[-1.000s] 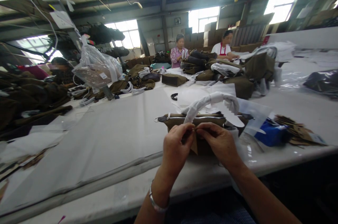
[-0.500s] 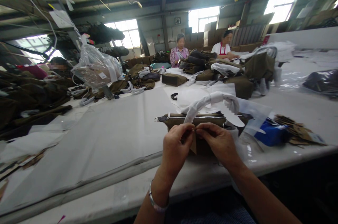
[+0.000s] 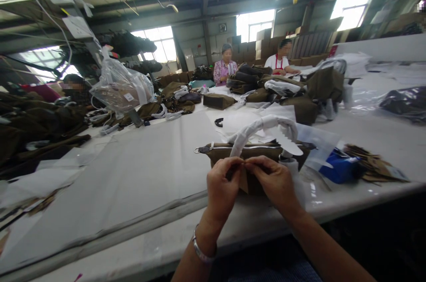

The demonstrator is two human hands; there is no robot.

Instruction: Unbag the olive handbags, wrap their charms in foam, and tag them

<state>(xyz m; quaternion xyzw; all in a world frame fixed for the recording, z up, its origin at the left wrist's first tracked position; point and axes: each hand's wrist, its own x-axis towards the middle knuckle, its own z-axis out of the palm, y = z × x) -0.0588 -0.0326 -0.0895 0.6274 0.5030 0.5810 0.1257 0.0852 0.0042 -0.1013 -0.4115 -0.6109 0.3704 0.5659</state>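
Observation:
An olive-brown bag with a silver zip along its top stands near the table's front edge. Its handle is wrapped in white material and arches over the zip. My left hand and my right hand meet at the bag's front, below the handle's left end. Both are closed in a pinch, fingertips almost touching, on something too small to make out. A brown tag hangs just below the fingertips. A bracelet circles my left wrist.
A blue object and a stack of brown tags lie right of the bag. Behind are white sheets and a pile of olive bags. A plastic-wrapped bundle hangs at a post on the left. Two people work across the table.
Both hands stay pinched at the same spot, with only slight shifts of the wrists. The hanging tag has moved a little, and the view has shifted slightly.

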